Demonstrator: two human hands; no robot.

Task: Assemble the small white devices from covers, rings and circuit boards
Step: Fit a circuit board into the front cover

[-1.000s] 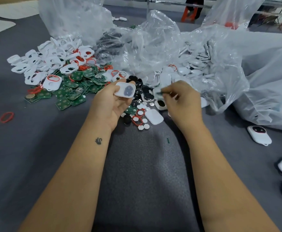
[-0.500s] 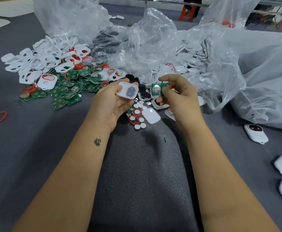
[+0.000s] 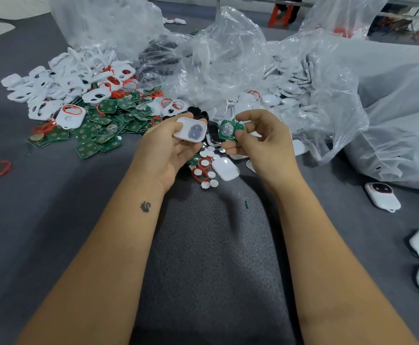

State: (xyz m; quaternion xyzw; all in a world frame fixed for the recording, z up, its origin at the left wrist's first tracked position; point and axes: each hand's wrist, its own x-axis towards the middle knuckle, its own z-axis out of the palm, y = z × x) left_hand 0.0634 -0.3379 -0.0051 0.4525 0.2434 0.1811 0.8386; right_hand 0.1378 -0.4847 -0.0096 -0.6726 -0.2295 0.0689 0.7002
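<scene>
We hold a white cover (image 3: 191,131) in our left hand (image 3: 164,153), fingers clamped on its edges, hollow side up with a dark patch showing inside. Our right hand (image 3: 265,148) pinches a green circuit board (image 3: 230,131) by thumb and forefinger, its round silver cell facing us; marks are stamped on the cell but too small to read. Cover and board sit just beside each other, not touching, above the grey cloth surface (image 3: 54,220). No brand or label is legible anywhere; a small dark swan-shaped mark (image 3: 145,206) sits on our left wrist. To the left lie a heap of white frames (image 3: 61,88) mixed with red rings, and a spread of green boards (image 3: 96,130) nearer us; one loose red ring (image 3: 0,168) lies well apart at far left. Clear plastic bags (image 3: 228,58) crowd the back and right. Three finished devices (image 3: 382,196) lie along the right edge. Bare cloth stretches wide at lower left and between our forearms.
</scene>
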